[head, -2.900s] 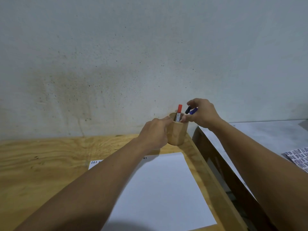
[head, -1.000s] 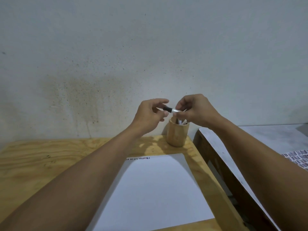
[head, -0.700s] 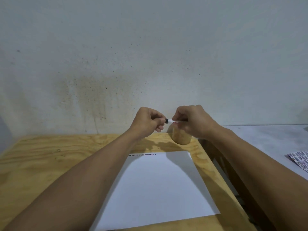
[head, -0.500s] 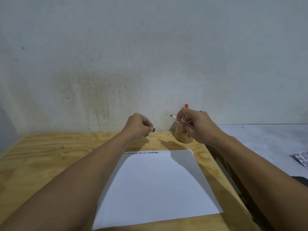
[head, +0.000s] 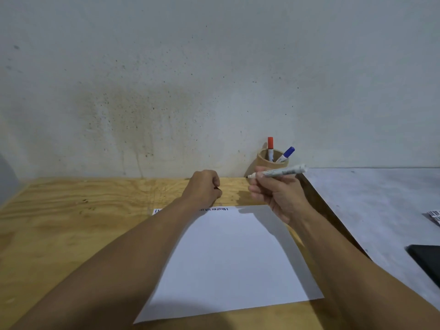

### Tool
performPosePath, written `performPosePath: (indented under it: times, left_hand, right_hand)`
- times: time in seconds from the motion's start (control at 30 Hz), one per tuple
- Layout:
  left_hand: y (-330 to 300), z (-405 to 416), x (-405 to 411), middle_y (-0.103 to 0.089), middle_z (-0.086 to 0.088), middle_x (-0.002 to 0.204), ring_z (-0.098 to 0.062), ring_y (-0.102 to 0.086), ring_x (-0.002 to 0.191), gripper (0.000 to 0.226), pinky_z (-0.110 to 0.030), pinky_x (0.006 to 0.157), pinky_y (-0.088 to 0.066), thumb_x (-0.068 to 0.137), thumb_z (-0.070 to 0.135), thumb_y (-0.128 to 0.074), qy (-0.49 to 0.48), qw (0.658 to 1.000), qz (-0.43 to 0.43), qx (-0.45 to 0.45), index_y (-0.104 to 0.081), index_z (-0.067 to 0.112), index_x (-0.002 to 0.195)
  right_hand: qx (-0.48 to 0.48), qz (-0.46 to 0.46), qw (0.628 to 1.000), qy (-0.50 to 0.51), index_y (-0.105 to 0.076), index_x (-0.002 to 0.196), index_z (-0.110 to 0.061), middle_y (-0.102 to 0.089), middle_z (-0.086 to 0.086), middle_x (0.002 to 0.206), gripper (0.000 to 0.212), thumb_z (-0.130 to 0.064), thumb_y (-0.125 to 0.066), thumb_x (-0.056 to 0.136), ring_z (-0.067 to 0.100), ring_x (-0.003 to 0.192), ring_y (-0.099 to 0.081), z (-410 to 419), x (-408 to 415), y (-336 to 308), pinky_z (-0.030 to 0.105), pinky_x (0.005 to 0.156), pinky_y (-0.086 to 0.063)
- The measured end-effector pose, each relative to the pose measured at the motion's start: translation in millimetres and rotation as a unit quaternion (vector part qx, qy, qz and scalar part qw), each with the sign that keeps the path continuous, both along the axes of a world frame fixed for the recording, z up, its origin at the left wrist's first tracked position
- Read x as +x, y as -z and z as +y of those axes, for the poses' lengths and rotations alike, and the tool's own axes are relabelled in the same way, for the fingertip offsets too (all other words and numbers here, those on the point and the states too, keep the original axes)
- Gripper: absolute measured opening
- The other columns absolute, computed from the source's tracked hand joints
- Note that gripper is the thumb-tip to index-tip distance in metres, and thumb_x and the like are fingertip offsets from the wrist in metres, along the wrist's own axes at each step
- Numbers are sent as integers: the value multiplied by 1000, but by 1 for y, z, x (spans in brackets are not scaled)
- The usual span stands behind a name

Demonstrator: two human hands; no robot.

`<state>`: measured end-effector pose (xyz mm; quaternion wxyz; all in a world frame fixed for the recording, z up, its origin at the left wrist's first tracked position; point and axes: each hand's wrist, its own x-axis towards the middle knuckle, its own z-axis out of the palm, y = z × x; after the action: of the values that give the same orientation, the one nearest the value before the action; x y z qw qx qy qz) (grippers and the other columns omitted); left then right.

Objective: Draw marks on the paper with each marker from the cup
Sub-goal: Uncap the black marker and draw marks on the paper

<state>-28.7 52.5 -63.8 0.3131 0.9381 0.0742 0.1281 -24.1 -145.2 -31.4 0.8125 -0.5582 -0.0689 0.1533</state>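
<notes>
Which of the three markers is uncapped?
The white-barrelled marker in the right hand; the red-capped marker and blue-capped marker stand capped.

Bare workshop corner: plywood table, stained wall, grey surface alongside.

The plywood tabletop (head: 71,222) shows pale, swirling grain and runs back to a whitish plaster wall (head: 214,67), which is speckled with dark spots and streaked by a brownish stain above the table's left half. To the right, beside the table's dark edge, lies a mottled grey surface (head: 369,206). On it, at the frame's right edge, sit a printed sheet with barcode-like stripes (head: 434,216) and, nearer, a flat black object (head: 426,260), both cut off by the frame.
</notes>
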Motion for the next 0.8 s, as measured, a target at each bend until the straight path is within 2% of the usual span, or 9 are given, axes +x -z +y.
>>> performPosePath:
  times: [0.1,0.2,0.27,0.33,0.4,0.5,0.57,0.7,0.8]
  left_hand:
    - [2,0,1,-63,-10,76,-23,-59,69,3,-29,65,-47,80,-1,-67,17,1000,7,10,-70,1,81]
    - [2,-1,4,-63,-15,84,-25,-61,74,16,-28,64,-45,83,-8,-57,56,997,29,54,-72,-3,83]
    - [1,-3,5,-57,-14,90,-27,-58,80,20,-28,64,-41,84,-9,-53,78,993,30,80,-71,-3,89]
    - [4,-6,8,-59,-14,98,-30,-60,86,24,-33,66,-47,86,-6,-55,75,994,29,77,-68,0,104]
    - [7,-8,8,-63,-13,105,-29,-63,88,35,-39,73,-55,86,-2,-60,45,998,32,39,-61,7,119]
    - [12,-8,0,-60,-9,117,-26,-59,104,47,-43,89,-51,83,10,-67,14,1000,14,18,-52,12,127]
    - [13,-7,-11,-57,-6,121,-25,-56,110,40,-41,91,-47,83,14,-66,-6,999,-34,22,-52,12,121]
    - [16,-6,-36,-60,1,101,-19,-53,95,16,-32,79,-43,81,25,-66,-7,995,-97,31,-63,16,94]
    - [21,-2,-47,-61,5,98,-14,-52,100,26,-32,83,-44,77,37,-70,63,995,-62,44,-73,19,95]
  right_hand:
    - [-106,-44,993,39,-67,103,10,-67,10,71,32,-19,-67,89,15,54,-64,10,0,11,25,49,-59]
    - [-154,-71,983,66,-66,99,8,-67,10,69,32,-22,-62,93,14,51,-67,17,1,19,25,49,-59]
    - [-175,-74,979,71,-65,100,8,-69,16,75,30,-21,-61,94,15,52,-69,20,3,23,23,50,-59]
    - [-182,-69,979,63,-65,101,12,-70,24,82,28,-15,-63,93,18,55,-70,21,1,26,24,52,-59]
    - [-177,-72,980,57,-62,101,18,-69,30,83,25,-3,-67,89,23,57,-69,20,-1,28,28,55,-61]
    - [-195,-85,975,68,-64,99,15,-70,32,92,27,4,-76,77,31,74,-73,17,0,32,27,60,-61]
    - [-238,-106,963,73,-66,99,10,-72,27,95,30,0,-79,74,24,76,-74,16,-1,32,21,59,-59]
    - [-223,-120,966,55,-57,104,23,-60,42,95,31,11,-71,78,7,51,-66,17,-2,32,15,47,-52]
    - [-257,-139,955,57,-64,99,14,-67,33,94,27,4,-75,77,13,64,-70,20,-1,34,19,55,-57]
